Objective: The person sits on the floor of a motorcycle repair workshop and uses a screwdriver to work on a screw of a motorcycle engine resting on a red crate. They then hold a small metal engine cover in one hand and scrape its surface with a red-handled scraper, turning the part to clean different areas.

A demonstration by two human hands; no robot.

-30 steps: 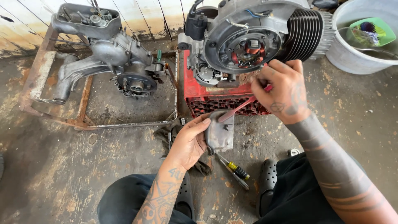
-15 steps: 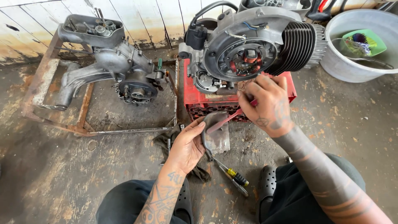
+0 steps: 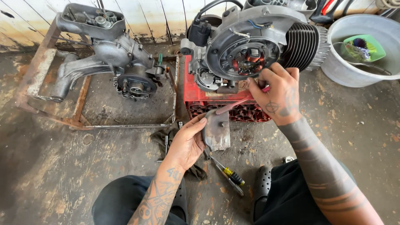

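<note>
a person sits on a stained concrete floor (image 3: 50,183), seen from above, with both tattooed arms reaching forward. the left hand (image 3: 187,141) is closed around the left edge of a small grey metal cover plate (image 3: 217,131), thumb on top and fingers beneath, holding it just above the floor in front of a red crate (image 3: 200,100). the plate looks thin, stiff and light, with bent sheet edges that could be sharp and a greasy surface that may slip; it seems best held by its flat sides, as it is now. the right hand (image 3: 277,93) pinches a thin red-handled tool (image 3: 237,104), whose shaft slants down to touch the top of the plate.

directly behind the hands, a grey engine (image 3: 250,46) with a finned cylinder rests on the red crate, its round open side facing the person and close enough to crowd the right hand. a second engine casing (image 3: 108,54) lies on a rusty metal frame (image 3: 37,75) toward the far left of the floor. a yellow-handled screwdriver (image 3: 227,173) and a dark rag (image 3: 166,139) lie on the floor just under the left hand. a grey plastic basin (image 3: 333,62) stands at the far right.
</note>
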